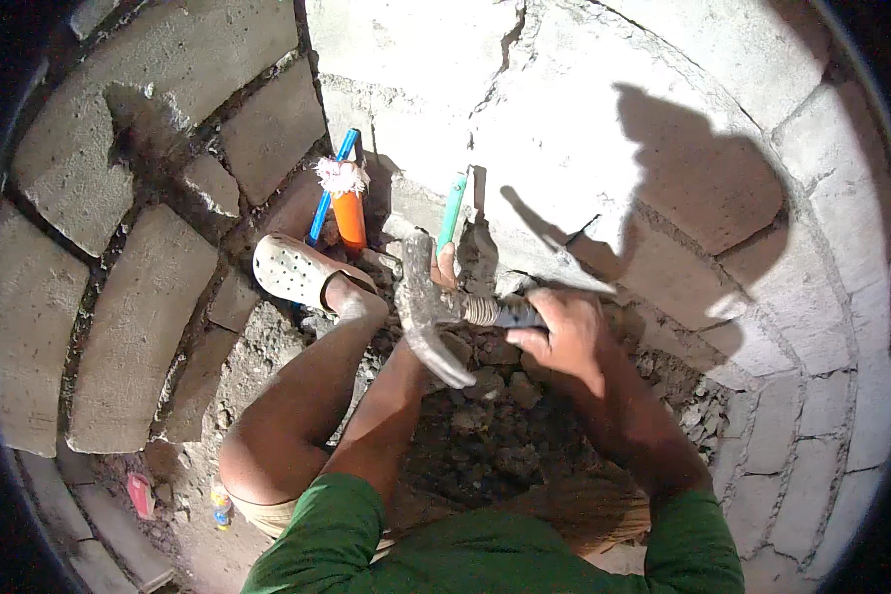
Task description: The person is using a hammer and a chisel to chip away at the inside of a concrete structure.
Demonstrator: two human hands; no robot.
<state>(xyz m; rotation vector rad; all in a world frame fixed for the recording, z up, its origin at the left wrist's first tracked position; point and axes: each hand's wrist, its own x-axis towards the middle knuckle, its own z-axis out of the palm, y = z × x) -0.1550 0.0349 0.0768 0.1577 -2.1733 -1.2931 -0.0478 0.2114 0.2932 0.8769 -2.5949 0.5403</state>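
The right hand (570,332) grips a curved grey metal hammer (418,309); the left hand's (445,269) fingers close on a slim green tool (453,210). Chiselling seems in hand; a blow calls for steady aim.

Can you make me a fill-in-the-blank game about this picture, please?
1. The right hand grips a ____.
2. The left hand holds a rod coloured ____.
3. In the picture, the shoe is to the ____ of the rod.
4. Under the pink fluff is a tube coloured ____.

Missing words: hammer; green; left; orange.
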